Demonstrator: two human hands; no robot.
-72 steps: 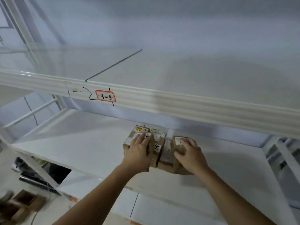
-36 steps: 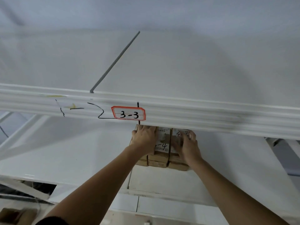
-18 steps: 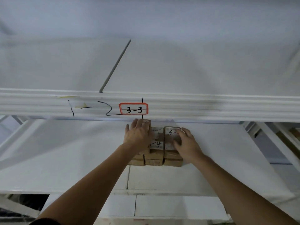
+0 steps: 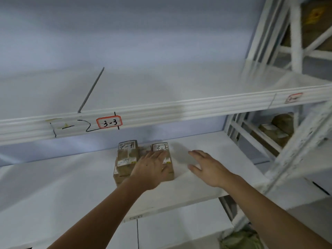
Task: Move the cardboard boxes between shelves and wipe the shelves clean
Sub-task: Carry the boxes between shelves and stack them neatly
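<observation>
Head view: left grip lies flat, fingers straight, on the boxes; right grip hovers spread beside them.

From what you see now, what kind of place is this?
Probably a storeroom or small warehouse: white metal racking, a location tag "3-3" on the beam, and labelled cardboard boxes on the shelf.

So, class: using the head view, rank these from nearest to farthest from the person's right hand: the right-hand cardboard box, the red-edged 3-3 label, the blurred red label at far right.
From the right hand:
1. Right-hand cardboard box, just left, same shelf.
2. 3-3 label, up-left on the rail.
3. Blurred red label, up-right on the rail.
</observation>
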